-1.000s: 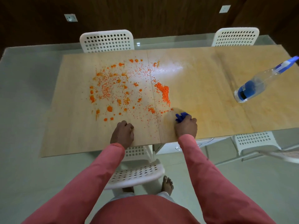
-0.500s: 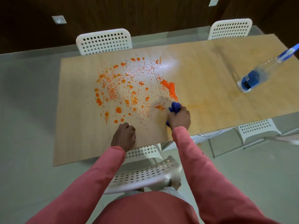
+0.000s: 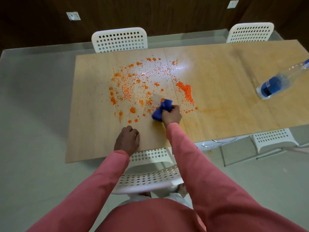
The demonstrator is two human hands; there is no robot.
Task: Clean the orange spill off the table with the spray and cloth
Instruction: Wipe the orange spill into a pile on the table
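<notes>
A light wooden table (image 3: 217, 101) is seen from above, through a camera worn on a person's head. Both arms, in pink sleeves (image 3: 209, 173), are stretched forward over the near edge.

An orange spill (image 3: 133, 86) is scattered across the middle of the table as many small specks and larger blobs, with a denser ridge of orange grains (image 3: 185, 91) on its right side. A faint orange smear is visible on the wood to the right of that ridge.

A crumpled blue cloth (image 3: 163, 109) is gripped in the right hand (image 3: 171, 114), whose fingers are curled tightly around it. The cloth is pressed against the table at the near right part of the spill, between the blobs and the ridge of grains.

The left hand (image 3: 127, 139) is rested on the table near the front edge, fingers curled under into a loose fist, with nothing held.

A clear spray bottle (image 3: 275, 84) with blue liquid at its base is placed at the far right of the table, well apart from the spill; its blue nozzle is cut off by the frame edge.

White perforated chairs (image 3: 119, 39) are set around the table, one of them directly below the arms.
</notes>
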